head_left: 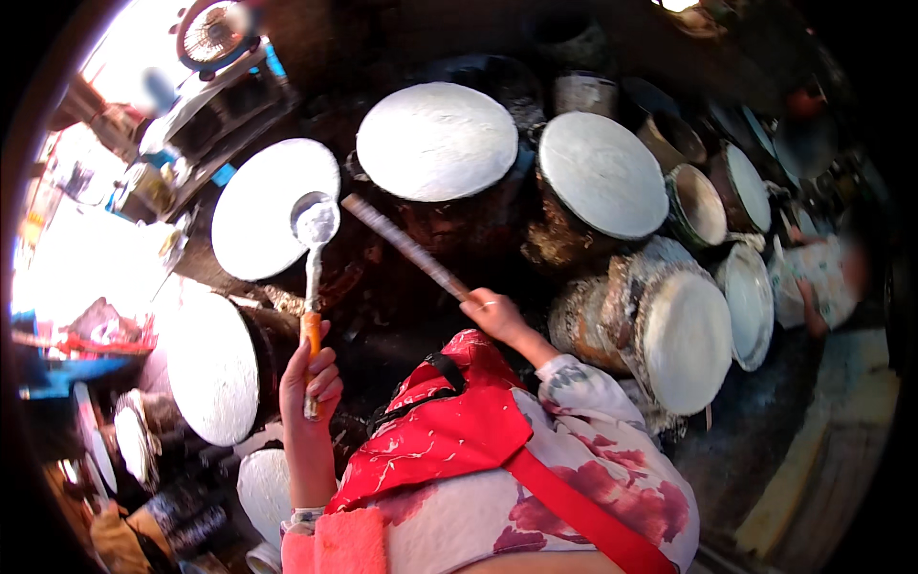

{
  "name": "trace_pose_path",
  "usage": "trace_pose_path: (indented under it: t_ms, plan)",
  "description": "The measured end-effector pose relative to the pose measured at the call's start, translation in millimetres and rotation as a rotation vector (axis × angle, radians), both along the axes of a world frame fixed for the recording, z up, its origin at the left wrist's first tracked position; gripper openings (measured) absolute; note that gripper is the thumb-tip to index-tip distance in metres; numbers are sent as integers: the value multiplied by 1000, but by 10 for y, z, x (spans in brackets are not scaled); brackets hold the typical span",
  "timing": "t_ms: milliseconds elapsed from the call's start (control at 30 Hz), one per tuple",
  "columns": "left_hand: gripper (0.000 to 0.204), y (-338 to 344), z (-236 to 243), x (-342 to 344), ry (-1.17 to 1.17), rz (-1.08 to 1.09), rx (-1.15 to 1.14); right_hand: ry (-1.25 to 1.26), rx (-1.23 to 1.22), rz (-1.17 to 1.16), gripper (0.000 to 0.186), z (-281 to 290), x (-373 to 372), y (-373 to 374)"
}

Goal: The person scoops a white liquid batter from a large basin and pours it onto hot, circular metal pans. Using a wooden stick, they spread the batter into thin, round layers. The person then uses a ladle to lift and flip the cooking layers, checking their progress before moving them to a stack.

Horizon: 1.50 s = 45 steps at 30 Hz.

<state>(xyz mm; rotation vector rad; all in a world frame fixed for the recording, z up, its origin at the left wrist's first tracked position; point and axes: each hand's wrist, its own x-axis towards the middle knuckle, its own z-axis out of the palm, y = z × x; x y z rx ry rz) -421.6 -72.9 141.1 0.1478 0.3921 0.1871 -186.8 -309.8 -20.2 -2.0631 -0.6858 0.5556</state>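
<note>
My left hand (pixel 314 378) is closed round the orange grip of a ladle (pixel 314 277), held upright. White stuff fills its bowl, which appears in front of the right side of a round white-topped pot (pixel 258 215). My right hand (pixel 497 318) grips one end of a long, thin flat stick (pixel 406 247). The stick slants up to the left, its far tip close to the ladle's bowl. Beyond it are two more pots with round white tops, one in the middle (pixel 435 142) and one to its right (pixel 602 175).
More white-topped pots stand at the left (pixel 215 368) and right (pixel 687 342). A white basin (pixel 746 306) sits farther right, near another person (pixel 822 282). A fan (pixel 210 36) stands at the far left. Buckets (pixel 696 203) crowd the back right.
</note>
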Motion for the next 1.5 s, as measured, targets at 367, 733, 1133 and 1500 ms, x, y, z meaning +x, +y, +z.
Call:
trace_pose_path:
  t_ms: [367, 733, 1133, 1500]
  plan:
    - [34, -326, -330, 573, 147, -429, -155, -246, -166, -1097, 30, 216, 14, -2397]
    - [35, -442, -286, 1013, 139, -399, -109, -181, -545, -1110, 28, 262, 227, -2962]
    - [37, -701, -22, 1624, 116, -346, -49, -247, -490, -1168, 27, 244, 914, -3142]
    - [39, -886, 75, 1996, 70, -308, -42, -194, -553, -1071, 28, 184, 1095, -3314]
